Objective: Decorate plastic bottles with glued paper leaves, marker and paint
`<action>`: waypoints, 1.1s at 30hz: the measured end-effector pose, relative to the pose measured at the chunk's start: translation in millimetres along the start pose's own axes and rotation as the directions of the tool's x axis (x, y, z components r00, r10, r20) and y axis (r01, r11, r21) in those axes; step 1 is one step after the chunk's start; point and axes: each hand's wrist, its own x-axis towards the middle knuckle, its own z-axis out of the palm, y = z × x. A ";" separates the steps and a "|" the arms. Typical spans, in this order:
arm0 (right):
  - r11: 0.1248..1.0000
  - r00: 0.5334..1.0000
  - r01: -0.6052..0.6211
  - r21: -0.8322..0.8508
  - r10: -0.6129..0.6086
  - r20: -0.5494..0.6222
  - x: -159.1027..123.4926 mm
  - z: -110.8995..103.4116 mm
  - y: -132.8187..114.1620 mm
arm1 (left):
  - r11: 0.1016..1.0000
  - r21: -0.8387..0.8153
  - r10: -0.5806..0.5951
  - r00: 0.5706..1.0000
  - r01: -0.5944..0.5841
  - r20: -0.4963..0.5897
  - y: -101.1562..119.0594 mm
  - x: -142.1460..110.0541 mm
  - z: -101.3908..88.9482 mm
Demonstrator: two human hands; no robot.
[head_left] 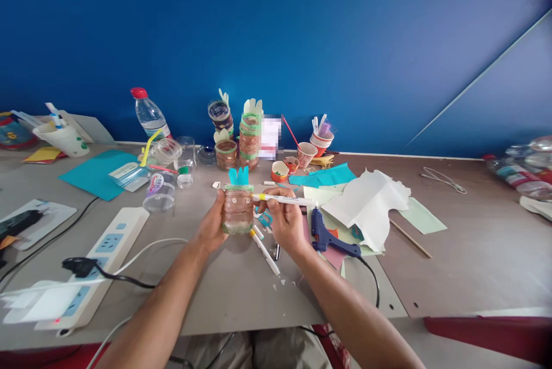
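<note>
My left hand (213,219) is closed around the left side of a brown-painted plastic jar (238,214). Green trim runs round the jar's top, a blue paper crown (238,176) rises from it, and two small pale eye-like dots sit on its front. In my right hand (284,216) is a white marker (288,199) with a yellow band, held level, its left end at the jar's right side. Below the jar, a second marker (265,253) lies on the table among paper scraps. A blue glue gun (330,235) rests right of my right hand.
Behind stand several similar brown jars (249,139) and paper cups (307,153). On the left are a power strip (107,248) with cables, clear plastic cups (159,191) and a water bottle (150,113). White crumpled paper (371,208) and a wooden stick (411,238) lie to the right.
</note>
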 end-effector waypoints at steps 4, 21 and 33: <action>0.998 1.000 -0.024 0.060 0.024 -0.010 0.3 0.6 -0.4 | 1.000 -0.013 -0.012 1.000 0.012 0.023 1.2 -0.3 -0.5; 0.996 0.999 -0.033 0.087 0.035 -0.012 1.2 1.5 0.2 | 1.000 -0.001 -0.004 0.999 0.005 0.032 -0.8 1.7 -6.5; 0.996 0.998 -0.061 0.063 0.062 -0.003 -0.2 0.6 3.2 | 1.000 0.002 0.021 0.999 -0.021 0.032 -3.2 3.2 -4.2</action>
